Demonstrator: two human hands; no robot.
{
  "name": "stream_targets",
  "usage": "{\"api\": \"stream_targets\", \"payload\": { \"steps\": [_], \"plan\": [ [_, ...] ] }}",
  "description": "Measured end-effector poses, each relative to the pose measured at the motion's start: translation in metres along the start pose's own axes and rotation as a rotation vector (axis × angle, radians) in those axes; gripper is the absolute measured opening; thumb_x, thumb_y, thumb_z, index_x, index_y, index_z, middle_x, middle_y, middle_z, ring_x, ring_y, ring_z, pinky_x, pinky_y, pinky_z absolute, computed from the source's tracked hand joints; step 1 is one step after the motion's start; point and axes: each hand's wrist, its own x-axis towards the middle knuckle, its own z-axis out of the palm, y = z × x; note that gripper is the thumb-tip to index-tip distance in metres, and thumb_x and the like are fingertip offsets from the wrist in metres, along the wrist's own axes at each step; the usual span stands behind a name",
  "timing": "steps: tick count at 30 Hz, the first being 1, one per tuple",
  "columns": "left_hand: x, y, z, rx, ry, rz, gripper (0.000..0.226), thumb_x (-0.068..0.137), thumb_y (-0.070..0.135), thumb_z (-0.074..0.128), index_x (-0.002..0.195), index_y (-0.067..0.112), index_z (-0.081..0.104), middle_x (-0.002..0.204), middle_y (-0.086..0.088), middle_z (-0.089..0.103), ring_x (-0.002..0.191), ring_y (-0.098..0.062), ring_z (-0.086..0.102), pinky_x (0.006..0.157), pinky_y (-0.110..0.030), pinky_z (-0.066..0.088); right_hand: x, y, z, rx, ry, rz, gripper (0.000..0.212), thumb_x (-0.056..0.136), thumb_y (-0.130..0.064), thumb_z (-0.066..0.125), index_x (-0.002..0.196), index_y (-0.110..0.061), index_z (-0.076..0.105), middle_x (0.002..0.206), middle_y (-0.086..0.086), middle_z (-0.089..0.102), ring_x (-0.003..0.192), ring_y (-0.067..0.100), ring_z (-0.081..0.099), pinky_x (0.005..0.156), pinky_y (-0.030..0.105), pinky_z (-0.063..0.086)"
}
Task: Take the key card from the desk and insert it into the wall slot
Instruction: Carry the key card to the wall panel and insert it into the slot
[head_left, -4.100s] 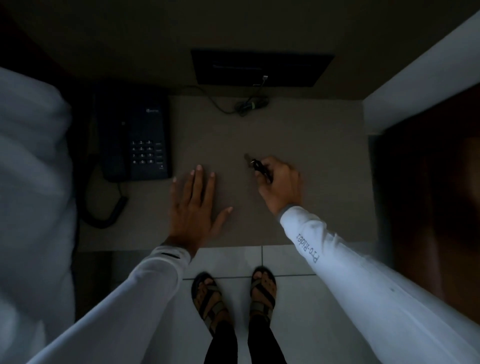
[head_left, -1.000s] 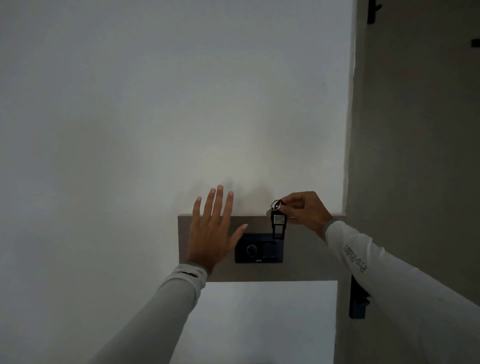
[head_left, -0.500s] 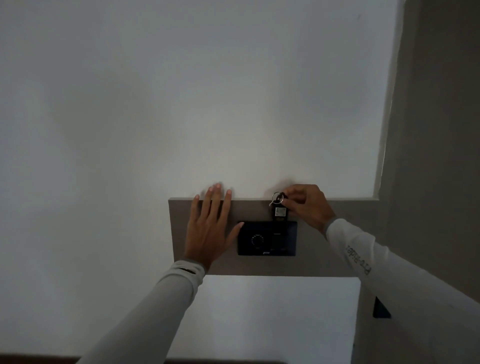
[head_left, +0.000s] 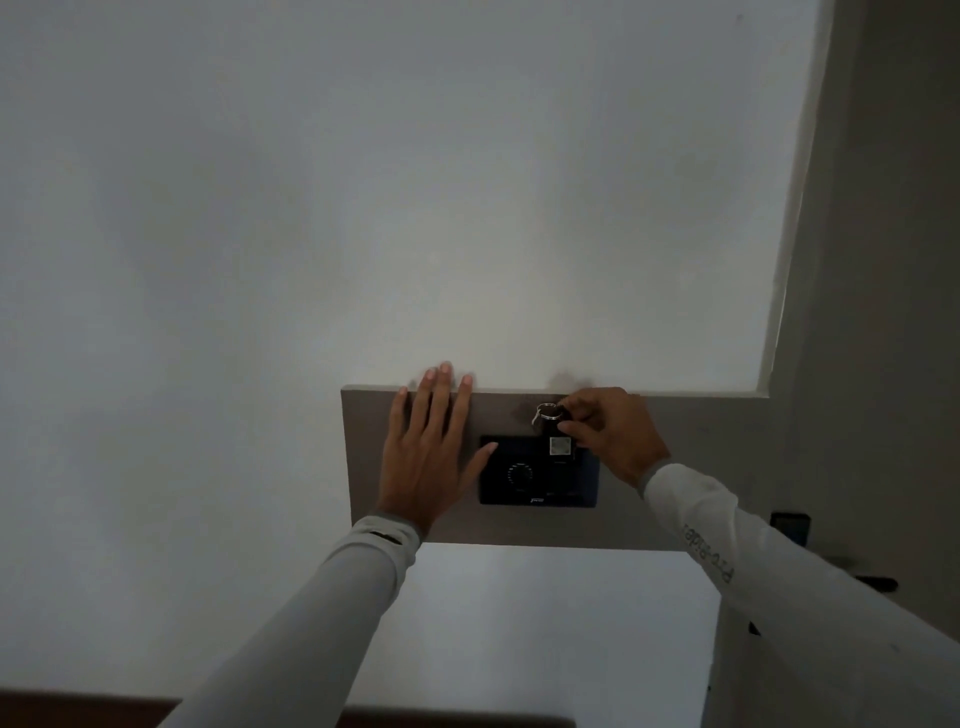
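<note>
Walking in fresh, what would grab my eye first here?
Two hands on a grey wall panel low on a bare white wall. The right hand pinches a key card with a metal ring at the top of a black switch plate; the left hand lies flat, fingers spread, beside it.

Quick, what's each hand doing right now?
Left hand: open, flat on the wall panel, holding nothing.
Right hand: fingers closed on the key card at the black switch plate.

Right hand (head_left: 615, 434) pinches the key card (head_left: 560, 446) at the black wall slot (head_left: 537, 472) (left hand (head_left: 428, 449) flat beside).
</note>
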Motion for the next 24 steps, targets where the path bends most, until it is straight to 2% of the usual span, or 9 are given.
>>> {"api": "stream_targets", "payload": {
  "steps": [2, 4, 6, 9, 11, 13, 16, 19, 24],
  "plan": [
    [0.0, 0.0, -0.001, -0.006, -0.009, -0.001, 0.083, 0.105, 0.065, 0.045, 0.165, 0.01, 0.033, 0.172, -0.022, 0.034, 0.159, -0.039, 0.032, 0.124, -0.062, 0.037, -0.003, -0.003, -0.002, -0.156, 0.009, -0.115, 0.031, 0.085, -0.004, 0.074, 0.115, -0.011, 0.069, 0.085, 0.009, 0.072, 0.079, 0.027, 0.068, 0.08, 0.035, 0.057],
    [0.0, 0.0, -0.001, -0.008, -0.014, -0.002, 0.083, 0.105, 0.066, 0.045, 0.165, 0.01, 0.033, 0.172, -0.022, 0.033, 0.16, -0.039, 0.032, 0.124, -0.062, 0.037, -0.004, -0.006, -0.003, -0.326, 0.003, -0.186, 0.027, 0.088, -0.012, 0.072, 0.114, -0.015, 0.068, 0.089, 0.009, 0.076, 0.083, 0.03, 0.07, 0.08, 0.038, 0.057],
    [0.0, 0.001, -0.002, -0.007, -0.014, -0.001, 0.083, 0.105, 0.066, 0.044, 0.165, 0.009, 0.033, 0.172, -0.022, 0.034, 0.159, -0.039, 0.032, 0.124, -0.063, 0.037, -0.007, -0.007, -0.003, -0.467, 0.014, -0.248, 0.024, 0.09, -0.017, 0.07, 0.114, -0.012, 0.07, 0.1, 0.012, 0.077, 0.092, 0.034, 0.07, 0.081, 0.04, 0.056],
    [0.0, 0.001, -0.003, -0.001, -0.014, -0.002, 0.083, 0.104, 0.065, 0.046, 0.164, 0.009, 0.035, 0.171, -0.023, 0.035, 0.159, -0.039, 0.034, 0.123, -0.063, 0.038, -0.015, -0.004, -0.001, -0.635, 0.091, -0.426, 0.031, 0.086, -0.023, 0.076, 0.111, -0.003, 0.074, 0.109, 0.017, 0.073, 0.097, 0.039, 0.07, 0.08, 0.044, 0.06],
    [0.001, 0.001, -0.004, 0.002, -0.018, -0.003, 0.083, 0.104, 0.065, 0.047, 0.164, 0.009, 0.035, 0.171, -0.023, 0.035, 0.158, -0.039, 0.034, 0.123, -0.063, 0.039, -0.021, -0.001, 0.0, -0.741, 0.16, -0.499, 0.047, 0.084, -0.041, 0.075, 0.111, -0.002, 0.074, 0.121, 0.02, 0.07, 0.11, 0.041, 0.067, 0.092, 0.049, 0.058],
    [0.001, 0.002, -0.003, -0.001, -0.01, -0.005, 0.083, 0.104, 0.064, 0.049, 0.164, 0.008, 0.036, 0.17, -0.023, 0.036, 0.158, -0.04, 0.036, 0.122, -0.064, 0.04, -0.026, 0.002, 0.001, -0.823, 0.182, -0.497, 0.064, 0.084, -0.059, 0.067, 0.114, -0.003, 0.073, 0.139, 0.023, 0.063, 0.128, 0.042, 0.059, 0.107, 0.053, 0.05],
    [0.001, 0.002, -0.002, -0.011, -0.001, -0.003, 0.083, 0.103, 0.064, 0.051, 0.163, 0.007, 0.038, 0.17, -0.024, 0.038, 0.157, -0.041, 0.037, 0.121, -0.064, 0.041, -0.032, 0.003, 0.007, -0.911, 0.127, -0.451, 0.084, 0.086, -0.075, 0.049, 0.126, -0.003, 0.067, 0.156, 0.023, 0.046, 0.146, 0.04, 0.042, 0.118, 0.059, 0.037],
    [0.0, 0.002, 0.0, -0.014, -0.007, -0.003, 0.085, 0.103, 0.065, 0.05, 0.163, 0.007, 0.036, 0.17, -0.024, 0.035, 0.158, -0.041, 0.034, 0.123, -0.064, 0.039, -0.036, 0.007, 0.014, -0.974, 0.06, -0.395, 0.101, 0.085, -0.084, 0.038, 0.137, 0.0, 0.058, 0.162, 0.026, 0.034, 0.153, 0.041, 0.029, 0.121, 0.064, 0.029],
    [0.0, 0.002, 0.002, -0.038, -0.025, -0.015, 0.085, 0.104, 0.065, 0.047, 0.164, 0.007, 0.034, 0.172, -0.024, 0.032, 0.159, -0.042, 0.031, 0.124, -0.064, 0.037, -0.04, 0.013, 0.025, -0.986, 0.054, -0.294, 0.114, 0.079, -0.091, 0.031, 0.149, -0.003, 0.045, 0.166, 0.03, 0.021, 0.156, 0.043, 0.016, 0.121, 0.07, 0.022]
  ]
}}
